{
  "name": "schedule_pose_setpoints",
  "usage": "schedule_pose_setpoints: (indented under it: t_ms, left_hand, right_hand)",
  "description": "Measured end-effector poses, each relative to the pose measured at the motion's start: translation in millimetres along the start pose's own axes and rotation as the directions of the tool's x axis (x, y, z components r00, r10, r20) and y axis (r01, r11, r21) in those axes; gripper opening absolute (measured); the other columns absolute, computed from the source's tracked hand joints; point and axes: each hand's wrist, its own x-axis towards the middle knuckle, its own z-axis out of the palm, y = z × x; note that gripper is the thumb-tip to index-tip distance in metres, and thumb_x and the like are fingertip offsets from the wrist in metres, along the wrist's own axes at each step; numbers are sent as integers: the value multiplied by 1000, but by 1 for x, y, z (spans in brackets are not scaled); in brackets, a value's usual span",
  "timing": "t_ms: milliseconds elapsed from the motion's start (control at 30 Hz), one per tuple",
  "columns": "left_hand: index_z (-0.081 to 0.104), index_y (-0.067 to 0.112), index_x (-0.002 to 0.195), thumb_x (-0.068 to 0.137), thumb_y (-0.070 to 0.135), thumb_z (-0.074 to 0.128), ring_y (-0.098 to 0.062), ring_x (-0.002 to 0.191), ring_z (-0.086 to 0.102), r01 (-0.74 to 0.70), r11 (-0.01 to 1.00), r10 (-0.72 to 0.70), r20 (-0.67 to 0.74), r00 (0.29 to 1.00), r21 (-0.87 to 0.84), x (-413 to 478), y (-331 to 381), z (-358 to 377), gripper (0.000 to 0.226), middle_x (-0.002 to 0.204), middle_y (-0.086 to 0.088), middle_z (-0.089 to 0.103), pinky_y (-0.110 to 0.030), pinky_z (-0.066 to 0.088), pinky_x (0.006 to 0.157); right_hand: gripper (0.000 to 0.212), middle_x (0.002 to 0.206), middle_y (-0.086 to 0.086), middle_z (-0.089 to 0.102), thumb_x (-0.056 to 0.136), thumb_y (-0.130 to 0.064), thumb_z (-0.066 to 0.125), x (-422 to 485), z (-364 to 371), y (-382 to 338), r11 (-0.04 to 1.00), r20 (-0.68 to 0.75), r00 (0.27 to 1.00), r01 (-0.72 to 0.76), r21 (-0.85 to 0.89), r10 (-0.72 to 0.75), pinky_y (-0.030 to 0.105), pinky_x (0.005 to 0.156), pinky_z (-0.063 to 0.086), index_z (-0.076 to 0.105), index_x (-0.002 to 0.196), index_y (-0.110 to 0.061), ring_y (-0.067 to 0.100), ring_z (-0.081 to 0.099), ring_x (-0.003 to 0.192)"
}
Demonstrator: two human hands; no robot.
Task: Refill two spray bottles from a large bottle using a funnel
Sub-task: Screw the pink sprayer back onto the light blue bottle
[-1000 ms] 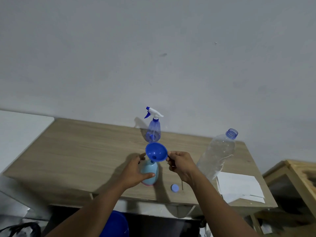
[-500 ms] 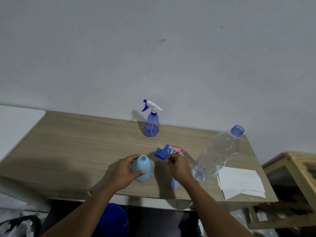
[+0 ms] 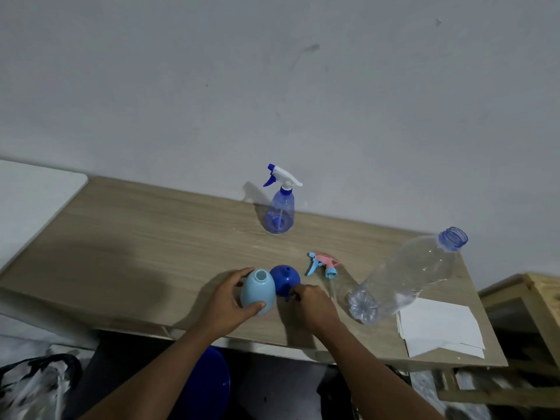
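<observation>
My left hand [image 3: 225, 301] grips a light blue spray bottle [image 3: 258, 291] that stands open-necked near the table's front edge. Just right of it a dark blue funnel [image 3: 285, 279] rests upside down on the table, spout up. My right hand [image 3: 313, 303] pinches the funnel's small tab at its rim. The bottle's pink and light blue spray head [image 3: 323, 264] lies loose on the table behind my right hand. A clear blue spray bottle [image 3: 280, 212] with its white trigger on stands near the wall. The large clear bottle [image 3: 403, 277] stands uncapped at the right.
The wooden table [image 3: 136, 247] ends against a grey wall. White paper sheets [image 3: 439, 327] lie at its front right corner. A wooden stand [image 3: 521, 304] is to the right, a white surface [image 3: 27, 201] to the left, and a blue bucket [image 3: 209, 386] under the table.
The funnel has left the light blue bottle's neck and been set upside down on the table to its right. My left hand has stayed on the bottle.
</observation>
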Motion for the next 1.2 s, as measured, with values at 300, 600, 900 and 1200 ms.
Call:
schedule_pose_setpoints:
  t_ms: [300, 600, 900, 1200]
  left_hand:
    - [53, 43, 129, 61, 29, 93, -8, 114, 61, 27, 995, -22, 44, 999, -98, 5, -14, 7, 81, 128, 22, 58, -41, 61, 83]
    - [53, 32, 133, 67, 22, 92, -7, 114, 60, 11, 992, -7, 28, 1000, -124, 5, -12, 12, 77, 127, 22, 58, -36, 61, 84]
    - [37, 41, 142, 76, 38, 74, 1, 123, 52, -103, 972, 84, -97, 992, -211, 0, 25, 12, 76, 135, 33, 46, -11, 46, 91]
    - [32, 46, 144, 82, 49, 59, 5, 127, 50, -207, 901, 166, -138, 976, -381, -4, 101, 17, 68, 140, 41, 43, -22, 49, 98]
  right_hand:
    - [29, 118, 14, 55, 94, -10, 55, 35, -28, 28, 802, -269, 837, -290, 522, 477, 41, 95, 49, 57, 123, -12, 30, 56, 110]
    - [52, 120, 14, 60, 87, -46, 63, 74, -34, 42, 570, 74, 753, -554, 607, 654, 50, 97, 50, 44, 131, -27, 33, 59, 109]
    - [26, 113, 14, 69, 96, 2, 52, 52, -78, 22, 385, -78, 854, -149, 911, 514, 13, 61, 48, 70, 110, -8, 10, 57, 76]
    - [24, 112, -9, 70, 100, -18, 56, 14, -195, -23, 395, -423, 842, 283, 874, 334, 22, 76, 49, 71, 117, -27, -2, 65, 84]
